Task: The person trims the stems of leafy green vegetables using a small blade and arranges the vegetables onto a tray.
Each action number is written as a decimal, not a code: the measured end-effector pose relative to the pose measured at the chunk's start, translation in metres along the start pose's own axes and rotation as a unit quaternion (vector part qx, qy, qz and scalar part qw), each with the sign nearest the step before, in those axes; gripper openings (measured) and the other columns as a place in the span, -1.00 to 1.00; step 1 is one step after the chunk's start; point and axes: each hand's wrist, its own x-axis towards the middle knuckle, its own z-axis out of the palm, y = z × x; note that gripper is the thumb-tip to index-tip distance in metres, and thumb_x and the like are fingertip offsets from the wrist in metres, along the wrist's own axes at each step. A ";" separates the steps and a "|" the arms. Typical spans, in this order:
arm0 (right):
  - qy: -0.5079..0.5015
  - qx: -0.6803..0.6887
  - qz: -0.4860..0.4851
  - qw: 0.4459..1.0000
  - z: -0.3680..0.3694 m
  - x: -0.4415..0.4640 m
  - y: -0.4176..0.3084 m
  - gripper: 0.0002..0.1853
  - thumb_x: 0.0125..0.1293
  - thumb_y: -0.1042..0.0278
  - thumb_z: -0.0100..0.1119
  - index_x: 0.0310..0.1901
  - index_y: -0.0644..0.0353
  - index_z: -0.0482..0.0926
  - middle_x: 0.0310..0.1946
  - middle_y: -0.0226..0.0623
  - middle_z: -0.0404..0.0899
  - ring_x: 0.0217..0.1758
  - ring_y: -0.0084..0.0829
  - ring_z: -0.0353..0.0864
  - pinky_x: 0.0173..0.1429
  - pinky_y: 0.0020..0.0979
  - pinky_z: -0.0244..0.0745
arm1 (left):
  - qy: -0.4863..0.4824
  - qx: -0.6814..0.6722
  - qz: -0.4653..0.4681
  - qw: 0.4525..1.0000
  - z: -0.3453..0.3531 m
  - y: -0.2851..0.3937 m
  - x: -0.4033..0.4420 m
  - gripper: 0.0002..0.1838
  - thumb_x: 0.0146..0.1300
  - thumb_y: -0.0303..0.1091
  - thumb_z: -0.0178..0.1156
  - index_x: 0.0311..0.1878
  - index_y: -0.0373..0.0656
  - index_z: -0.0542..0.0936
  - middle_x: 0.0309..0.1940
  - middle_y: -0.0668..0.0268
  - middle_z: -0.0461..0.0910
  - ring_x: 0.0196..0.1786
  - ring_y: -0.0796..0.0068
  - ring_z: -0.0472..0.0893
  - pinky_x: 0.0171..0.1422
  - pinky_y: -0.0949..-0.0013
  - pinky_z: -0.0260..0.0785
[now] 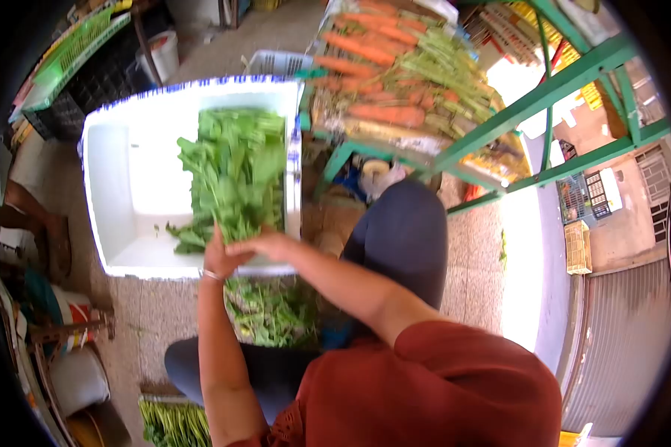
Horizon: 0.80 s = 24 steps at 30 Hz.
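Note:
A white foam box (142, 186) with a blue-marked rim stands in front of me. Leafy greens (238, 164) lie packed along its right half; the left half shows its white floor with a few leaf scraps. At the box's near edge, my left hand (222, 257) and my right hand (265, 246) meet around the stem end of a green bunch. The fingers of both are closed round it, partly hidden by each other and the leaves. More loose greens (272, 309) lie just below the box, between my legs.
Carrots (365, 52) with green tops cover a stand with a green metal frame (499, 134) at the upper right. A tray of greens (173, 421) is at the lower left. White buckets stand at left, near another person's leg (48, 223).

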 end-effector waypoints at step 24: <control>0.090 0.025 0.018 0.995 -0.008 0.011 0.004 -0.44 -0.11 0.43 0.48 0.00 0.24 0.51 -0.09 -0.33 0.57 -0.04 -0.44 0.51 0.04 -0.38 0.40 | 0.136 0.191 -0.056 0.971 0.023 0.040 0.003 -0.15 -0.33 -0.06 0.49 0.06 -0.19 0.32 -0.27 0.12 0.63 -0.17 0.05 0.61 -0.06 0.22 0.45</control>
